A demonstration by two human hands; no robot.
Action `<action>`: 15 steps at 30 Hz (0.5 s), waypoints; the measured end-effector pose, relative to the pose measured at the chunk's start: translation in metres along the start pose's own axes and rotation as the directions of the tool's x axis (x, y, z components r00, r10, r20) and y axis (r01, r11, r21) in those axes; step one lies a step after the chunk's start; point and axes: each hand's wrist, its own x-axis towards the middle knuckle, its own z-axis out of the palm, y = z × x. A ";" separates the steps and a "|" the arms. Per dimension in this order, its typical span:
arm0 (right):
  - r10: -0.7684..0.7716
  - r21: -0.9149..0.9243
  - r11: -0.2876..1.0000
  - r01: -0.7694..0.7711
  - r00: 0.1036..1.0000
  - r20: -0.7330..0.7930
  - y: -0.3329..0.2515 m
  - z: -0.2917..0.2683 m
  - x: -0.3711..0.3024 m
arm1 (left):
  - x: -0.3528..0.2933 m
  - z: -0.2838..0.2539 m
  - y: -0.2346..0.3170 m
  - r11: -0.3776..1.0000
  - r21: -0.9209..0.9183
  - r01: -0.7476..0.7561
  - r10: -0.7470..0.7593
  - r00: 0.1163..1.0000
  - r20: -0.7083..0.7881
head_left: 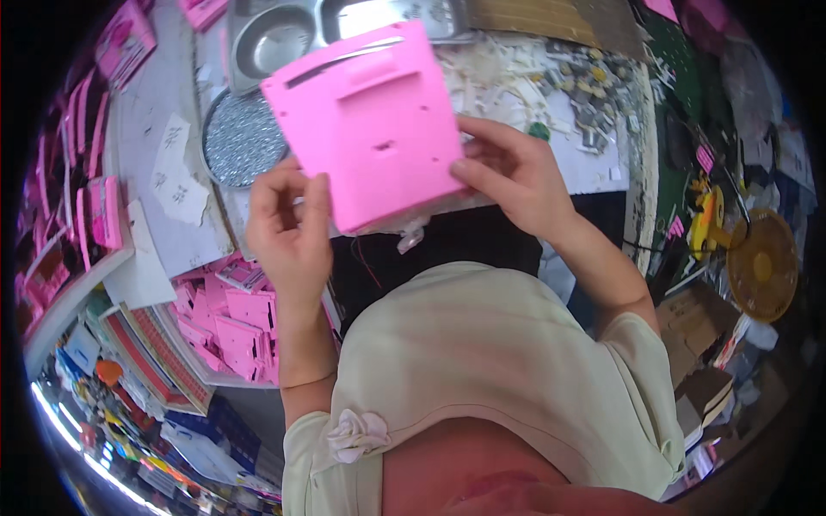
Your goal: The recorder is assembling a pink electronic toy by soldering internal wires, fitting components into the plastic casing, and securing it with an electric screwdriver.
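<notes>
Both hands are holding a pink plastic panel [370,120] up above the surface [155,129]. The left hand [288,228] is pinching its near left corner, the right hand [516,176] is gripping its right edge. A round glittery tray [241,138] is lying just left.

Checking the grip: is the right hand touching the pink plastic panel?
Touching. The head view shows the right hand with fingertips pressed on the pink plastic panel at its right edge.

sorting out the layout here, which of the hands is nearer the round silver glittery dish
Left. The left hand grips the pink panel just below and right of the round silver dish; the right hand holds the panel's far side.
</notes>
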 end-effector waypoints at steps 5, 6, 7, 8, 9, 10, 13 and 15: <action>-0.136 -0.362 0.921 0.147 0.989 0.057 -0.021 -0.002 0.027 | 0.027 -0.003 0.009 0.968 0.250 -0.039 0.044 0.999 -0.015; -0.171 -0.408 0.894 0.184 0.983 0.069 -0.020 -0.001 0.031 | 0.032 -0.004 0.009 0.951 0.302 -0.072 0.075 0.997 0.002; -0.206 -0.453 0.864 0.221 0.975 0.084 -0.021 -0.001 0.033 | 0.035 -0.005 0.008 0.930 0.352 -0.106 0.106 0.994 0.019; -0.187 -0.442 0.874 0.201 0.979 0.076 -0.019 -0.001 0.031 | 0.032 -0.006 0.006 0.940 0.329 -0.086 0.084 0.996 0.020; -0.165 -0.433 0.884 0.178 0.984 0.067 -0.015 -0.001 0.026 | 0.028 -0.003 0.005 0.935 0.347 -0.071 0.061 0.997 0.041; -0.143 -0.423 0.893 0.154 0.988 0.058 -0.011 -0.002 0.021 | 0.023 0.000 0.006 0.929 0.365 -0.058 0.038 0.997 0.060; -0.061 -0.393 0.917 0.072 0.997 0.041 -0.003 -0.001 0.007 | 0.008 0.004 0.000 0.930 0.366 -0.026 -0.003 0.997 0.079; -0.070 -0.375 0.924 0.079 0.997 0.038 0.004 0.000 0.005 | 0.002 0.006 -0.002 0.923 0.382 -0.033 0.008 0.998 0.068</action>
